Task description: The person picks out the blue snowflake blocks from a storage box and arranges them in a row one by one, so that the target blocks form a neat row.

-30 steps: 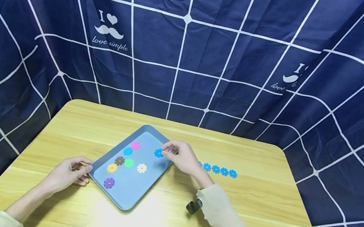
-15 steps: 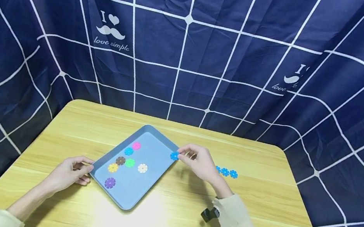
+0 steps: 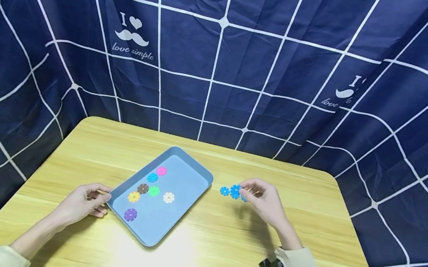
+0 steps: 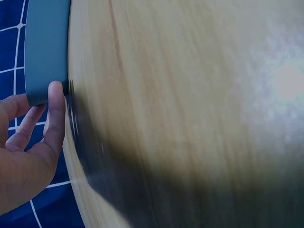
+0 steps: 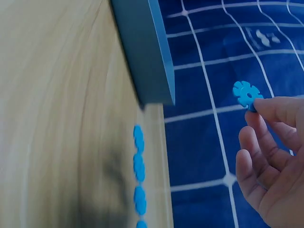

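My right hand (image 3: pixel 266 203) pinches a blue snowflake disc (image 5: pixel 246 94) between thumb and fingertips, raised above the table to the right of the tray. Under and beside it lies a row of blue snowflake discs (image 3: pixel 224 191); the hand hides part of that row in the head view. With thumb and fingers, my left hand (image 3: pixel 81 203) grips the near-left corner of a grey-blue tray (image 3: pixel 178 220). Inside the tray lie a pink disc (image 3: pixel 161 171), a light blue one, a brown one, a green disc (image 3: pixel 153 191), a yellow one, a cream disc (image 3: pixel 169 198) and a purple disc (image 3: pixel 130 214).
The wooden table (image 3: pixel 221 254) carries the tray left of centre and the row of discs to its right. A dark blue curtain (image 3: pixel 178 91) with white lines hangs behind and at both sides. A black device (image 3: pixel 271 266) is at the right wrist.
My right hand has carried the blue disc from over the tray rightward, out past its edge, to above the row. The left hand stays on the tray corner.
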Demonstrator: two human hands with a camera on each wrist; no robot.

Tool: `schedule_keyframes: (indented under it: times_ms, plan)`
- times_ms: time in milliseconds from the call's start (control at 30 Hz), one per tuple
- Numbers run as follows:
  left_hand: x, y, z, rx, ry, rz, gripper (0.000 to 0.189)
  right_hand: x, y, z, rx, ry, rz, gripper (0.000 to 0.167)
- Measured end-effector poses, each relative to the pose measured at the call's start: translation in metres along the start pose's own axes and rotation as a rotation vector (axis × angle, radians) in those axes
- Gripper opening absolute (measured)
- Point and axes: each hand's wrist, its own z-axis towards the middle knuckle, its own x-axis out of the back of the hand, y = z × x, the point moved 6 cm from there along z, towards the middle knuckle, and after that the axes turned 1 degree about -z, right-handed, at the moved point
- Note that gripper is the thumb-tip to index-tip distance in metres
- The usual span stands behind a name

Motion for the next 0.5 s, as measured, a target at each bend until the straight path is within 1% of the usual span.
schedule_keyframes:
  times_ms: [200, 500]
  plan:
    - [0.0, 0.0, 0.0, 0.001, 0.002, 0.0, 0.039, 0.023, 0.02, -0.015, -0.038, 0.065, 0.005, 0.013]
    - [0.0, 0.001, 0.0, 0.002, 0.003, -0.001, 0.039, 0.05, 0.045, -0.032, -0.094, 0.112, -0.007, 0.018]
